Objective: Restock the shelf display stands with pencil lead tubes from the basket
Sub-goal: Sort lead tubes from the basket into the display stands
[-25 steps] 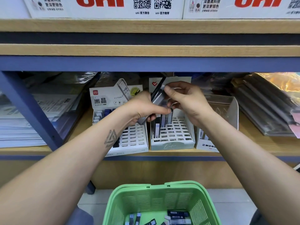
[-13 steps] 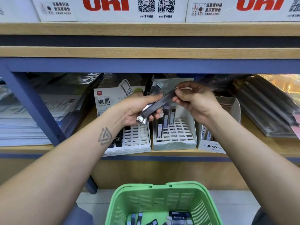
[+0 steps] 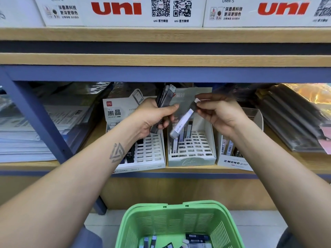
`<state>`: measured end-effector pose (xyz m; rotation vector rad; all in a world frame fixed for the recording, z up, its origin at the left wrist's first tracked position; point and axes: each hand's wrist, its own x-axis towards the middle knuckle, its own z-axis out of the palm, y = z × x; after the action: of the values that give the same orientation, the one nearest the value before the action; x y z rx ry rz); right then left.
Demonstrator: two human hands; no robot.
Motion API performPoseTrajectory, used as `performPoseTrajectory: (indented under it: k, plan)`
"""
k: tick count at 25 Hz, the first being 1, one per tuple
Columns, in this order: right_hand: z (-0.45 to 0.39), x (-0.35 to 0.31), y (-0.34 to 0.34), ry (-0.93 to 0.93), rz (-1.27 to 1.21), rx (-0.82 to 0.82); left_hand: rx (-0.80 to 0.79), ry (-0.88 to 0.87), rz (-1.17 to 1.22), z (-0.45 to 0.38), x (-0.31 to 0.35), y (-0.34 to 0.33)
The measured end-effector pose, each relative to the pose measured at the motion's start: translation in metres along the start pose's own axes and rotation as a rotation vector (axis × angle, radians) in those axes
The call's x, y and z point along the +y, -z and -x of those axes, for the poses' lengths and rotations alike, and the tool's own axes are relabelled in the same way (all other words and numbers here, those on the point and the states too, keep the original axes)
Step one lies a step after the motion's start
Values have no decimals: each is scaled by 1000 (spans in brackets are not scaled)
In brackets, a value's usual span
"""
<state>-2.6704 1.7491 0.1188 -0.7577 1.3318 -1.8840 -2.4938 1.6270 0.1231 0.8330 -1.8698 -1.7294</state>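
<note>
Left hand [image 3: 154, 116] wrapped round a bunch of dark lead tubes [image 3: 163, 100], held near upright, tops poking up above the fist, in front of the deli display stand [image 3: 151, 154]. Right hand [image 3: 217, 114] pinching top end of one pale-labelled lead tube [image 3: 181, 123] btwn thumb & fingertips; tube tilted, lower end down-left, hanging over the rear of the middle stand [image 3: 192, 152], not seated in a slot. Middle stand: white grid, a few tubes standing upright at back-left, most slots bare. Deli stand on its left: dark HB 0.5 tubes at front-left, partly hidden by left forearm. MONO stand [image 3: 234, 162] on the right w/ a few tubes inside, clear-walled. All three side by side on wood shelf [image 3: 286, 162], blue frame [image 3: 161, 74] above. Green basket [image 3: 179, 222] below, near bottom edge, w/ several tubes lying loose on its floor. Stacks of wrapped stationery [image 3: 293, 119] to the right, paper stacks [image 3: 23, 136] to the left. White uni boxes [image 3: 118, 9] on upper shelf.
</note>
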Motion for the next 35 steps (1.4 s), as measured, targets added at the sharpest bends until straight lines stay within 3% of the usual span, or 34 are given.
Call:
performPoseTrajectory:
  k: [6, 14, 22, 35]
  plan:
    - [-4, 0, 19, 178, 524, 59, 176, -15, -352, -9, 1, -6]
    - [-17, 6, 28, 343, 951, 108, 176, -155, -667, -27, 9, -29]
    - [-22, 11, 28, 370, 956, 95, 165, -157, -848, -33, 5, -37]
    - [-21, 19, 30, 313, 1079, 2, 153, -160, -735, -27, 3, -31]
